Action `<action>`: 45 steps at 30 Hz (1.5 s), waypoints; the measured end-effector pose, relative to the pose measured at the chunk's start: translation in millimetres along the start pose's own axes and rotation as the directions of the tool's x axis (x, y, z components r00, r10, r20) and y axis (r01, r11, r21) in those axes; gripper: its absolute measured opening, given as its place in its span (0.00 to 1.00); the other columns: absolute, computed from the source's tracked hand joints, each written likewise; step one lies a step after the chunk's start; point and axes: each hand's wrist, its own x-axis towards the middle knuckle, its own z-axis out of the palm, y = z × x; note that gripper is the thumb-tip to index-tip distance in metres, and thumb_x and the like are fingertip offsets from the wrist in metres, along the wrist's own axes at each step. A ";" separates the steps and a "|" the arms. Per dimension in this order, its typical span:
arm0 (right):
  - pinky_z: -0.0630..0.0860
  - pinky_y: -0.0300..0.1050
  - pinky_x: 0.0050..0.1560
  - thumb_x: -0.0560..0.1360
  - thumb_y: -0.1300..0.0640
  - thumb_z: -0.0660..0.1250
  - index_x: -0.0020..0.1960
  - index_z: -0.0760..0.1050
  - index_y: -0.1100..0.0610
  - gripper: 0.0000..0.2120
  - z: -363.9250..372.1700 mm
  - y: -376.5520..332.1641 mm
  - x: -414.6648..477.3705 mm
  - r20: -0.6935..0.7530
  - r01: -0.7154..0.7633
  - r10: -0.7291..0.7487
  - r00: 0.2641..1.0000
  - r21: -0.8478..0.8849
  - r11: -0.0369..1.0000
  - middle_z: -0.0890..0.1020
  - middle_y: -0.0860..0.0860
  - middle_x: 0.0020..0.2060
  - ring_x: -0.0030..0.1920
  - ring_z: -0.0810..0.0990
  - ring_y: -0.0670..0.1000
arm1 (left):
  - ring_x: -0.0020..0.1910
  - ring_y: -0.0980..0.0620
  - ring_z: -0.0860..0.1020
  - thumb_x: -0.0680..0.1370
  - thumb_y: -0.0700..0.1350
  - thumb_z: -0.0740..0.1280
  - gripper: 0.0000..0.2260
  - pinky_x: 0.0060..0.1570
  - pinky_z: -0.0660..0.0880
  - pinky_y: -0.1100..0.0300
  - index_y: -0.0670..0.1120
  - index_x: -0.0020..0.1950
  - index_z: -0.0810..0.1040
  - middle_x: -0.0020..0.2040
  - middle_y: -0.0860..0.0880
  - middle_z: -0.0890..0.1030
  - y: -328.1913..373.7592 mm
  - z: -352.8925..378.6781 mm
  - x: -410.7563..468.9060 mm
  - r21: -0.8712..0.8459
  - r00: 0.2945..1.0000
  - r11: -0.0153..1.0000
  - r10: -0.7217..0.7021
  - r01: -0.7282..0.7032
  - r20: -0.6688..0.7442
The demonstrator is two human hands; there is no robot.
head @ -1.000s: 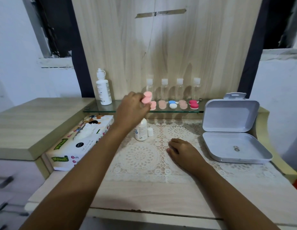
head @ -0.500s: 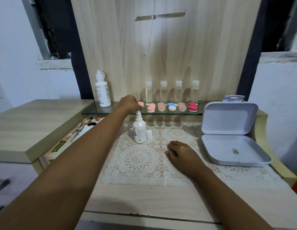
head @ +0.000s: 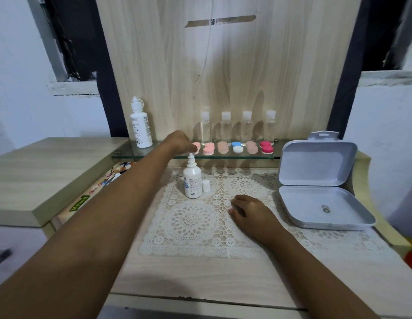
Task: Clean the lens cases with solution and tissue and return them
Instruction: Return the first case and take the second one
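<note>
Several lens cases sit in a row on the glass shelf (head: 129,153): pink (head: 209,148), peach (head: 222,147), blue and white (head: 237,147), another peach one (head: 251,147) and magenta (head: 266,147). My left hand (head: 177,143) reaches to the row's left end, and its curled fingers pinch a pink lens case (head: 196,146) that rests on the shelf. My right hand (head: 252,214) lies relaxed on the lace mat (head: 191,221) and holds nothing. A small solution bottle (head: 192,181) stands uncapped on the mat, with its cap (head: 206,185) beside it.
A large white bottle (head: 141,128) stands on the shelf's left end, and several clear bottles (head: 226,127) line the back. A tissue box (head: 82,202) lies under my left arm, mostly hidden. An open white hinged box (head: 320,212) sits on the right.
My left hand has brought the pink lens case down from mid-air onto the left end of the shelf row. My right hand has stayed on the mat.
</note>
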 end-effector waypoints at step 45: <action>0.72 0.46 0.49 0.77 0.50 0.60 0.48 0.77 0.61 0.14 -3.0 -4.1 -2.0 0.001 0.006 -0.006 1.000 0.011 1.000 0.78 0.53 0.47 0.48 0.76 0.54 | 0.61 0.43 0.68 0.75 0.54 0.64 0.16 0.58 0.63 0.46 0.44 0.55 0.79 0.59 0.44 0.73 31.9 27.7 -10.4 0.490 0.955 0.853 0.269 -0.178 -0.123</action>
